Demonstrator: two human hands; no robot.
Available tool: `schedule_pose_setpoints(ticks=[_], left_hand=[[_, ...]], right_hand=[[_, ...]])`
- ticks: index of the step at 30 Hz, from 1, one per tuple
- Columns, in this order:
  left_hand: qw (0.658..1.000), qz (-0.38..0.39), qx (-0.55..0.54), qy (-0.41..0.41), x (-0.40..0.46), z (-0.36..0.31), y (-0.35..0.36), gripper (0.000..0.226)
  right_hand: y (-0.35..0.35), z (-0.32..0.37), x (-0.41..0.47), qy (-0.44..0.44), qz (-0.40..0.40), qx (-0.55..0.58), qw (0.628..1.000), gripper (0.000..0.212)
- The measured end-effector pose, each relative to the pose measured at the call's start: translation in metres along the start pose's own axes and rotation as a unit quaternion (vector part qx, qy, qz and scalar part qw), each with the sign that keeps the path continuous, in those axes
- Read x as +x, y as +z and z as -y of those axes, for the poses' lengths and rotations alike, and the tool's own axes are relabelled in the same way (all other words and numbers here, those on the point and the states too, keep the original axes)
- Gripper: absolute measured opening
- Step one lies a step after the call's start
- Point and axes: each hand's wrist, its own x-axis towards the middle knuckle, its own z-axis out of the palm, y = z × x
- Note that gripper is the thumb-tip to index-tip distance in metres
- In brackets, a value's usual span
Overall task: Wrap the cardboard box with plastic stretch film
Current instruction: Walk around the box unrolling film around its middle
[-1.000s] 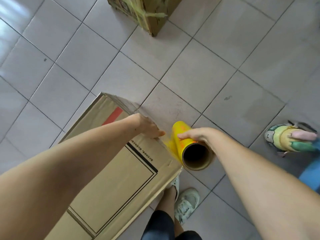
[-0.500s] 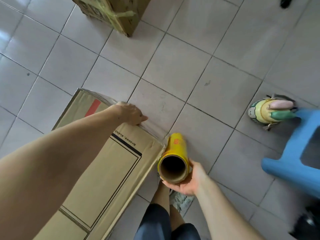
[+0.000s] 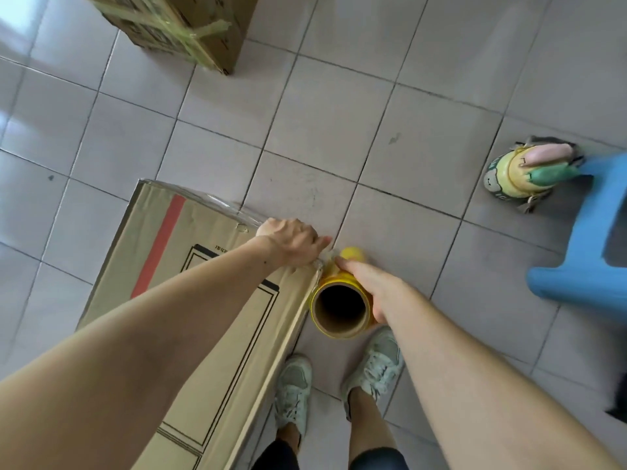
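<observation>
A long cardboard box (image 3: 190,300) with a red stripe lies on the tiled floor at lower left. Clear film (image 3: 217,202) covers its far edge. My left hand (image 3: 291,242) sits on the box's far right corner, fingers curled over the film there. A yellow stretch film roll (image 3: 339,300) stands on end right beside that corner, its hollow core facing me. My right hand (image 3: 373,290) grips the roll from its right side, thumb over the top. A short bunched strip of film (image 3: 321,266) runs from the roll to my left hand.
A second taped cardboard box (image 3: 183,25) stands at the top left. A blue plastic stool (image 3: 590,252) is at the right, with a colourful toy (image 3: 522,174) on the floor beside it. My two shoes (image 3: 339,378) are just below the roll.
My right hand has shifted from under the roll to its right side. The roll now sits closer to the box's corner. My left hand has slid right along the edge to that corner.
</observation>
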Motion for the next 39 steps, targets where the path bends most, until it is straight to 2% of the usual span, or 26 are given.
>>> schedule_pose_setpoints(ticks=[2, 4, 7, 9, 10, 11, 13, 15, 17, 18, 21, 24, 27, 30, 32, 35, 37, 39], left_hand=[[1.0, -0.026, -0.002, -0.001, 0.0, -0.001, 0.002, 0.066], [0.999, -0.036, -0.007, -0.001, 0.0, 0.0, 0.003, 0.067], [0.999, -0.039, -0.009, 0.004, -0.001, 0.0, 0.003, 0.068], [0.999, -0.048, 0.002, 0.007, -0.002, 0.0, 0.003, 0.068], [0.999, -0.052, 0.009, 0.006, -0.003, 0.001, 0.003, 0.069], [0.998, -0.055, 0.016, 0.005, -0.005, 0.001, 0.003, 0.069], [0.998, -0.065, 0.02, 0.006, -0.008, 0.0, 0.003, 0.07], [0.997, -0.079, 0.018, 0.011, -0.012, -0.003, 0.002, 0.072], [0.994, -0.101, 0.018, 0.026, -0.015, -0.007, 0.006, 0.069], [0.993, -0.112, 0.014, 0.035, -0.018, -0.008, 0.01, 0.066], [0.988, -0.136, 0.038, 0.067, -0.026, -0.014, 0.024, 0.06], [0.982, -0.155, 0.07, 0.079, -0.027, -0.014, 0.03, 0.055], [0.983, -0.15, 0.069, 0.08, -0.023, -0.014, 0.028, 0.052], [0.984, -0.141, 0.072, 0.081, -0.023, -0.016, 0.027, 0.053], [0.985, -0.134, 0.073, 0.076, -0.023, -0.017, 0.026, 0.055], [0.988, -0.125, 0.067, 0.068, -0.025, -0.018, 0.024, 0.055], [0.988, -0.127, 0.055, 0.063, -0.027, -0.019, 0.025, 0.054], [0.988, -0.141, 0.034, 0.06, -0.03, -0.02, 0.027, 0.055]], right_hand=[[-0.003, -0.032, 0.003, 0.05, 0.006, 0.104, 0.993, 0.083], [-0.002, -0.068, 0.004, 0.084, 0.019, 0.231, 0.969, 0.072], [0.021, -0.122, 0.006, 0.136, 0.09, 0.42, 0.893, 0.062], [0.043, -0.144, 0.006, 0.169, 0.13, 0.486, 0.848, 0.065], [0.051, -0.151, 0.008, 0.178, 0.137, 0.488, 0.843, 0.065], [0.058, -0.156, 0.008, 0.181, 0.128, 0.481, 0.848, 0.063], [0.06, -0.157, 0.007, 0.166, 0.06, 0.436, 0.882, 0.051], [0.053, -0.143, 0.004, 0.1, -0.037, 0.348, 0.931, 0.032], [0.043, -0.124, 0.008, 0.011, -0.147, 0.217, 0.965, 0.032], [0.04, -0.114, 0.009, -0.034, -0.174, 0.154, 0.972, 0.036], [0.043, -0.085, 0.002, -0.099, -0.152, 0.028, 0.983, 0.05], [0.05, -0.078, -0.001, -0.115, -0.092, -0.006, 0.989, 0.047], [0.051, -0.096, -0.004, -0.081, -0.039, 0.044, 0.995, 0.039], [0.053, -0.128, -0.003, 0.005, -0.004, 0.157, 0.988, 0.05], [0.061, -0.159, 0.006, 0.045, 0.042, 0.29, 0.955, 0.061], [0.083, -0.216, 0.017, 0.114, 0.125, 0.493, 0.853, 0.064], [0.098, -0.248, 0.018, 0.142, 0.177, 0.573, 0.787, 0.062], [0.105, -0.266, 0.016, 0.146, 0.216, 0.605, 0.753, 0.061]])
